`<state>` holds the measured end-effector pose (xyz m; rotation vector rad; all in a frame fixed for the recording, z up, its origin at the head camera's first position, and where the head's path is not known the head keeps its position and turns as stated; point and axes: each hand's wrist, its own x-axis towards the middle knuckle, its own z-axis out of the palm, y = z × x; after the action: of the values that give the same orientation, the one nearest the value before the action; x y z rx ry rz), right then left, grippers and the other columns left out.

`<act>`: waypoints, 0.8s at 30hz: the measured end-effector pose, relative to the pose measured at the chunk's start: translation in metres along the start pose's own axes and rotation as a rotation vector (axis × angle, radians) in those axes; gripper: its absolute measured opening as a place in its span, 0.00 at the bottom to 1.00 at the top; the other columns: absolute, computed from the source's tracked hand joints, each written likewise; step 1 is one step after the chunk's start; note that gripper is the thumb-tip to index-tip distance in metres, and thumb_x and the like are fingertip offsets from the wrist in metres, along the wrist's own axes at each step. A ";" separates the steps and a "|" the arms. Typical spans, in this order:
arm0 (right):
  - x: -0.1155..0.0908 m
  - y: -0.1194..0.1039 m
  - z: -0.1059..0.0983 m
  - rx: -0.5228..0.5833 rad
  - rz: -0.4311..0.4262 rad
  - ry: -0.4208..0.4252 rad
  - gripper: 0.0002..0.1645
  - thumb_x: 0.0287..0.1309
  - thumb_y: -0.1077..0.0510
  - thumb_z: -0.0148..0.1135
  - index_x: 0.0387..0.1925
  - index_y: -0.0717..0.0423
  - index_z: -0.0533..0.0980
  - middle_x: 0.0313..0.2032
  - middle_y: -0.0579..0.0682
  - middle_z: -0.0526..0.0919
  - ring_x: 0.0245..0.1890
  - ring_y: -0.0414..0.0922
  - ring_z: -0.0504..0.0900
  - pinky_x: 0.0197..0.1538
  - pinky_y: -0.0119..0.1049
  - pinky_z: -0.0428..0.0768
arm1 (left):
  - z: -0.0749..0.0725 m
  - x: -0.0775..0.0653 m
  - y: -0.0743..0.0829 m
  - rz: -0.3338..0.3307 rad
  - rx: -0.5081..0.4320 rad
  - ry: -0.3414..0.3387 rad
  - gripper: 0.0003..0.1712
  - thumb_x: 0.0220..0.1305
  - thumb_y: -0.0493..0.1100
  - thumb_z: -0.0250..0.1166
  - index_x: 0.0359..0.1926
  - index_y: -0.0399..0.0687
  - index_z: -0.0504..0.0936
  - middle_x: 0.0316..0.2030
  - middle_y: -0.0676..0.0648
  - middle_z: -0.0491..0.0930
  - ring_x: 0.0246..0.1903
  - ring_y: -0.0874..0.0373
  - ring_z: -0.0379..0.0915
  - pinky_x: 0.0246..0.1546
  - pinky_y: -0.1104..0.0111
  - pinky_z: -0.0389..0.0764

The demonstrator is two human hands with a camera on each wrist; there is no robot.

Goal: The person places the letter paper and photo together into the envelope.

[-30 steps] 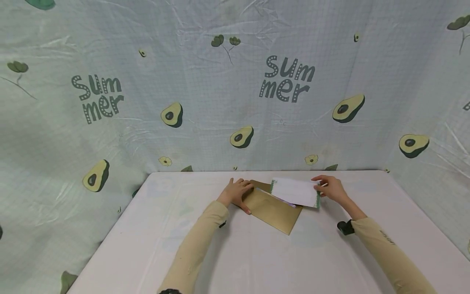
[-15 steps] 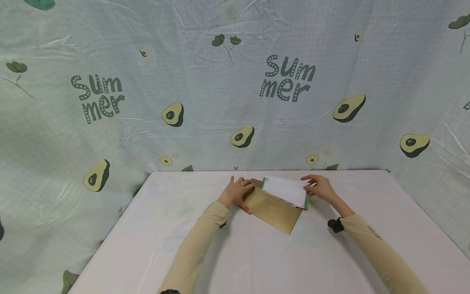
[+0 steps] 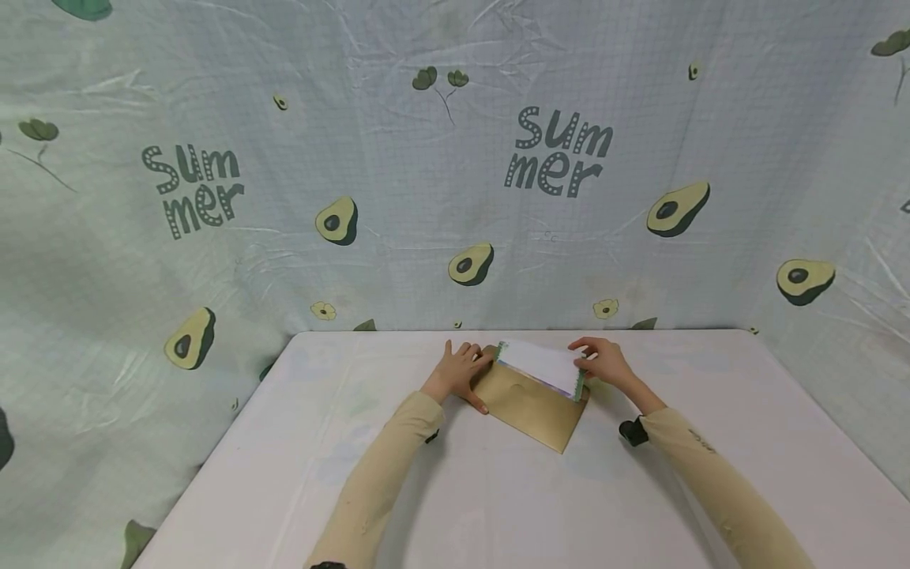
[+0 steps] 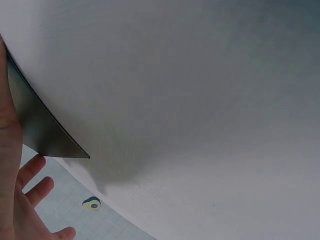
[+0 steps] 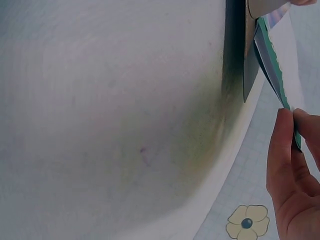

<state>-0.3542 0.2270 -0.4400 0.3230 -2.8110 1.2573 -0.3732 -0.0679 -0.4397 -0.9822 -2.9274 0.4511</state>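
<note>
A gold envelope is tilted on the white table, its lower right corner pointing toward me. My left hand grips its left end, thumb at the near edge and fingers over the far side. In the left wrist view, a dark corner of the envelope juts out past the hand. A white card with a green patterned border lies across the envelope's far edge, its lower edge at the envelope's opening. My right hand pinches the card's right end between thumb and fingers; the right wrist view shows this pinch on the card's green edge.
The white table reaches a straight far edge. Behind it and at both sides hangs a pale curtain printed with avocados, flowers and lettering. A black strap piece sits at the right cuff.
My right hand has moved left with the card, whose lower edge now sits closer along the envelope's opening. My left hand and the envelope have stayed in place.
</note>
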 end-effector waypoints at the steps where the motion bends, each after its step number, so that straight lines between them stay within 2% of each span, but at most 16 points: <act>1: 0.000 0.000 0.000 0.001 0.001 0.001 0.17 0.53 0.66 0.57 0.46 0.67 0.74 0.41 0.70 0.74 0.23 0.42 0.79 0.26 0.36 0.80 | 0.000 0.000 0.000 -0.002 0.003 -0.001 0.64 0.29 0.80 0.59 0.68 0.59 0.49 0.59 0.50 0.60 0.61 0.53 0.53 0.60 0.44 0.55; 7: 0.002 0.001 0.001 0.008 0.020 -0.004 0.16 0.52 0.67 0.57 0.45 0.67 0.73 0.43 0.71 0.74 0.23 0.43 0.80 0.25 0.34 0.80 | -0.001 0.001 -0.001 -0.001 -0.009 -0.010 0.66 0.29 0.79 0.59 0.68 0.56 0.47 0.61 0.49 0.58 0.62 0.54 0.52 0.60 0.42 0.53; 15: 0.004 0.000 0.003 0.001 0.039 -0.020 0.16 0.50 0.67 0.58 0.44 0.67 0.74 0.40 0.69 0.75 0.19 0.40 0.77 0.23 0.31 0.78 | 0.000 0.001 -0.001 -0.006 -0.003 -0.007 0.67 0.29 0.80 0.59 0.68 0.55 0.47 0.61 0.48 0.59 0.62 0.53 0.52 0.60 0.41 0.54; 24: 0.004 0.008 0.000 0.025 0.013 -0.182 0.20 0.53 0.64 0.57 0.50 0.62 0.74 0.39 0.64 0.77 0.24 0.40 0.76 0.28 0.33 0.79 | -0.001 0.000 0.000 -0.008 -0.032 0.000 0.66 0.28 0.79 0.60 0.68 0.55 0.49 0.61 0.48 0.59 0.62 0.53 0.53 0.59 0.41 0.53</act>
<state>-0.3595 0.2316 -0.4458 0.4427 -2.9529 1.3311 -0.3733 -0.0677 -0.4392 -0.9741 -2.9464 0.4059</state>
